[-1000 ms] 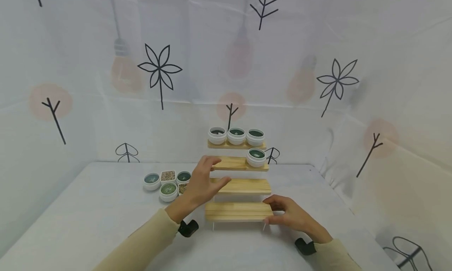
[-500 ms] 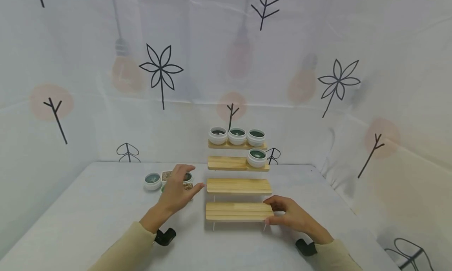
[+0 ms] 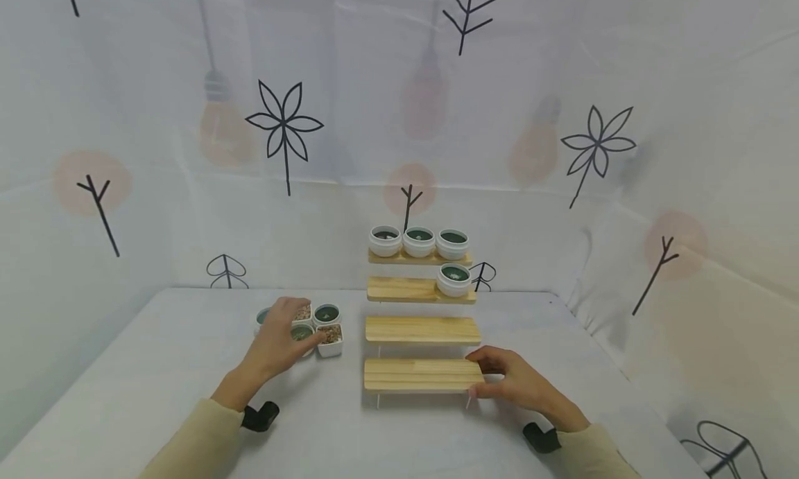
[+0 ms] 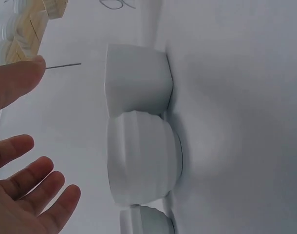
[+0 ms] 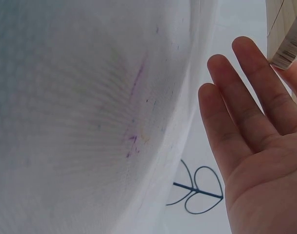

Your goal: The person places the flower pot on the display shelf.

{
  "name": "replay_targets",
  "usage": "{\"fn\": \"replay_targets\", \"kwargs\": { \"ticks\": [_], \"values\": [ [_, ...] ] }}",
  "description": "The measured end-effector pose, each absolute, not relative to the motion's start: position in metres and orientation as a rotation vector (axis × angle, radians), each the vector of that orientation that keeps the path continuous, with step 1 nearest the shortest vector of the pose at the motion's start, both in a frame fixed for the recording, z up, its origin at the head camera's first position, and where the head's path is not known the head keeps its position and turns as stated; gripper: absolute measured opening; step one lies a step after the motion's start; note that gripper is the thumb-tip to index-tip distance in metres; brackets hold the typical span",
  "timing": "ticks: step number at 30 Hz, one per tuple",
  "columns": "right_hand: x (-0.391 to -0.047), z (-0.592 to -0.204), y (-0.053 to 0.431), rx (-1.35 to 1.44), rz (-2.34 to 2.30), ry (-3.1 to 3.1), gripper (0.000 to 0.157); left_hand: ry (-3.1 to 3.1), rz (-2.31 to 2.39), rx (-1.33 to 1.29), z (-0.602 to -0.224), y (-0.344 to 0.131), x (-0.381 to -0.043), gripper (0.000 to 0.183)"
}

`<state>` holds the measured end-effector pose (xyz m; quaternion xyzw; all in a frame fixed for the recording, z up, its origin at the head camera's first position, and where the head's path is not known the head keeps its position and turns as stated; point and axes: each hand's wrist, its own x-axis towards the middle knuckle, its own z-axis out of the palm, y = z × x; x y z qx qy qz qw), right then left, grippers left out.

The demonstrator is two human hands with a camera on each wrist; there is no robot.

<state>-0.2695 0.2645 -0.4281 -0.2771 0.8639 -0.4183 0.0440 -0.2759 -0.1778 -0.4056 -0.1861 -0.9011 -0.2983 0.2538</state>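
The left hand (image 3: pixel 271 342) has just swung from the rack (image 3: pixel 421 330) over to the five small pots (image 3: pixel 329 340) clustered on the table (image 3: pixel 324 430); fingers and thumb spread wide, it holds nothing, and that seems to bring the pots within reach. The right hand (image 3: pixel 512 379) hasn't budged, pinching the right end of the bottom shelf (image 3: pixel 418 375), probably to steady it. A stretch of tabletop separates pots and rack. One pot (image 3: pixel 454 281) sits at the right end of the second shelf (image 3: pixel 399 288), wood showing to its left; three pots (image 3: pixel 419 243) line the top shelf (image 3: pixel 399 259). Behind, the table's far edge runs along the cloth (image 3: pixel 349 63).
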Motion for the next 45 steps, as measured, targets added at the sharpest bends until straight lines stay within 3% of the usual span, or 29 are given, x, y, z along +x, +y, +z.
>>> {"fn": "replay_targets", "kwargs": {
  "ticks": [16, 45],
  "values": [
    [-0.267, -0.426, 0.264, -0.849, -1.286, 2.632, 0.04, -2.632, -0.833, -0.417, -0.418, -0.194, -0.279, 0.073],
    [-0.267, -0.424, 0.263, -0.817, -1.273, 2.622, 0.04, -2.766, -0.817, -0.249, -0.426, -0.195, -0.28, 0.067]
  ]
}}
